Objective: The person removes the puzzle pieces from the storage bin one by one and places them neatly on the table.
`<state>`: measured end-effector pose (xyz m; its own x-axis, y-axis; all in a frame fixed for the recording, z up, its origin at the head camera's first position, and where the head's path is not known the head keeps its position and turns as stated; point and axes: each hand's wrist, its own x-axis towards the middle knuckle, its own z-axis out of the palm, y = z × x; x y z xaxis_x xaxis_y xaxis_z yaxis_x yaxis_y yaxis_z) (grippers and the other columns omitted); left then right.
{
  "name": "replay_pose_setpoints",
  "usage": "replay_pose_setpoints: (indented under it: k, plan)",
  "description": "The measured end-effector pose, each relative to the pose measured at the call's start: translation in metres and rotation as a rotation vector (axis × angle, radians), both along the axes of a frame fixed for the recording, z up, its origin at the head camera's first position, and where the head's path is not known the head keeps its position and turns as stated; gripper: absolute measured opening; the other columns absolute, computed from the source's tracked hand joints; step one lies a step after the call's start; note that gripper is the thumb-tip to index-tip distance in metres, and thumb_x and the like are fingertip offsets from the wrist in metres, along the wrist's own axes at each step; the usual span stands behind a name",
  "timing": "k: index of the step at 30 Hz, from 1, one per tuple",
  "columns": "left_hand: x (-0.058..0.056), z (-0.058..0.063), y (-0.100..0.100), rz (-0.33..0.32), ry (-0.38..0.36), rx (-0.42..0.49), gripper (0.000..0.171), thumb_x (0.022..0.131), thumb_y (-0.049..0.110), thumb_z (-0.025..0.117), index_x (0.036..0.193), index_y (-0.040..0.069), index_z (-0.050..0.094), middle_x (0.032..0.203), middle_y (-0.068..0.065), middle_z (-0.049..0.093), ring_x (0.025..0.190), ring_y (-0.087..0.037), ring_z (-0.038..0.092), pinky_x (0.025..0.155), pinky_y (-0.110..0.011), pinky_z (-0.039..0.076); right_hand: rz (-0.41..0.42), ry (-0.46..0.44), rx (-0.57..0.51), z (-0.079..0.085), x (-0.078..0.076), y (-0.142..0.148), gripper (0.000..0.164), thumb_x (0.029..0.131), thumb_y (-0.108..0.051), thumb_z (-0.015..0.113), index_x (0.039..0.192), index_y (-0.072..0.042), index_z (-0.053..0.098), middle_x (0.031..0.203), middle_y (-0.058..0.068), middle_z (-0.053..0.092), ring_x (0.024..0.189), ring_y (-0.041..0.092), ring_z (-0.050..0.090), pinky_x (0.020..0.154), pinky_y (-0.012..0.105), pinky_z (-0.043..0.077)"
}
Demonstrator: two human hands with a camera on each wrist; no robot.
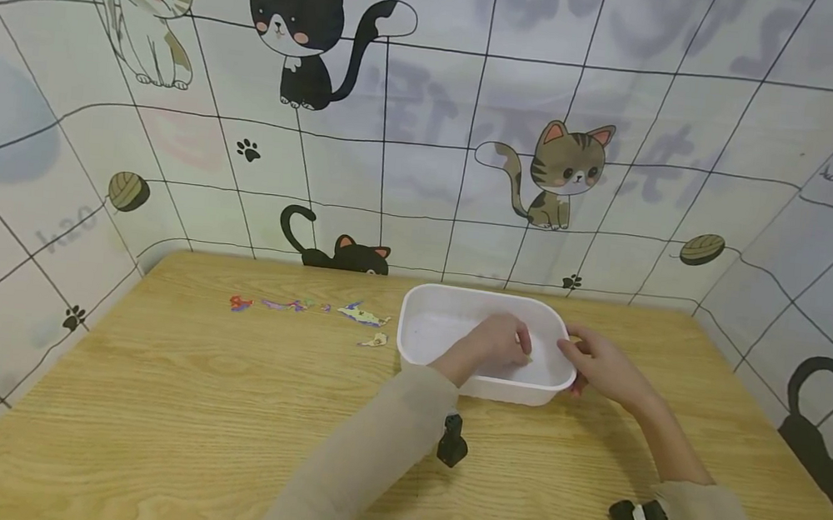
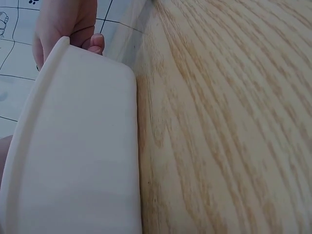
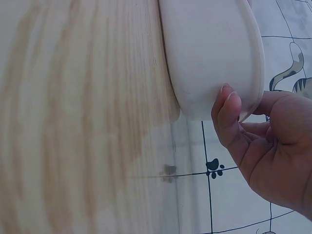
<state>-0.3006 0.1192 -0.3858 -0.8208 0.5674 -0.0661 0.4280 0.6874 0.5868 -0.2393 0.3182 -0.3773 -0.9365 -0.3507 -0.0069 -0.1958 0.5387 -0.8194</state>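
Observation:
A white plastic basin (image 1: pixel 436 295) stands on the wooden table. My left hand (image 1: pixel 493 341) reaches down inside it with fingers bent. By those fingertips shows a tiny yellowish bit (image 1: pixel 530 357), mostly hidden; whether the fingers pinch it is unclear. My right hand (image 1: pixel 605 366) grips the basin's right end, thumb over the rim and fingers beneath it. In the right wrist view, the bent fingers (image 3: pixel 229 105) press against the basin's outer wall (image 3: pixel 209 53). The left wrist view shows the basin's side (image 2: pixel 87 141) and the right hand (image 2: pixel 66 22) beyond; the left hand is nearly all hidden there.
Small flat colourful pieces lie in a row left of the basin: a red one (image 1: pixel 240 303), a purple one (image 1: pixel 282 306), a yellow-and-blue one (image 1: pixel 363 314). A pale yellow piece (image 1: pixel 376 340) lies nearer. A cat-patterned wall covering (image 1: pixel 424 177) rises behind the table (image 1: pixel 220 425).

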Motion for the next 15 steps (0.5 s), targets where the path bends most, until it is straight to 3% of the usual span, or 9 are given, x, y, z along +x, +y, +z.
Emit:
replay_pose_setpoints:
  k: [10,15]
  plan:
    - [-0.0018,-0.0026,0.0024,0.006,-0.015,0.016,0.012,0.087,0.013,0.08,0.084,0.012,0.069,0.073,0.006,0.058,0.069,-0.006,0.05,0.062,-0.015,0.039,-0.001,0.001,0.017,0.0015,-0.0001,-0.0004,0.048,0.11,-0.016,0.044,0.144,0.015,0.032,0.081,0.013,0.063,0.058,0.02,0.062,0.054,0.039,0.057]
    - [-0.0003,-0.0015,0.0029,0.008,-0.017,0.049,0.006,0.088,0.009,0.078,0.086,0.01,0.072,0.076,0.005,0.063,0.069,-0.006,0.052,0.062,-0.014,0.04,-0.004,0.007,0.011,-0.0002,-0.0005,0.0012,0.046,0.109,-0.015,0.045,0.143,0.014,0.033,0.081,0.013,0.064,0.057,0.02,0.062,0.053,0.04,0.057]
